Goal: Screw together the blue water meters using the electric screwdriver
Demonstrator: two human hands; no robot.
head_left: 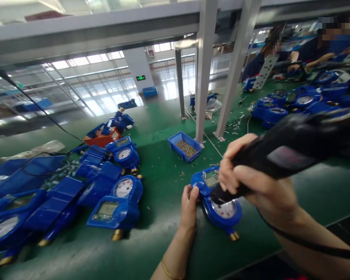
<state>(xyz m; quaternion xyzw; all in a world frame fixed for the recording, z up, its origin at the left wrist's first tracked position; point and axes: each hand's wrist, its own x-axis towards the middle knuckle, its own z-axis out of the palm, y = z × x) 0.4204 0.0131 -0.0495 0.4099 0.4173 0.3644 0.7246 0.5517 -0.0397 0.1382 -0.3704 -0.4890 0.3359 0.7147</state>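
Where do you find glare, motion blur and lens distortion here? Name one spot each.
Head view: glare whitens the glossy floor beyond the green bench; motion blur smears the black power screwdriver in the right hand; the wide lens tilts the grey steel posts; the blue plastic water meter is sharp.

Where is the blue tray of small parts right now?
The blue tray sits at centre of the head view, on the green mat just beyond the meter you hold, left of the grey post.
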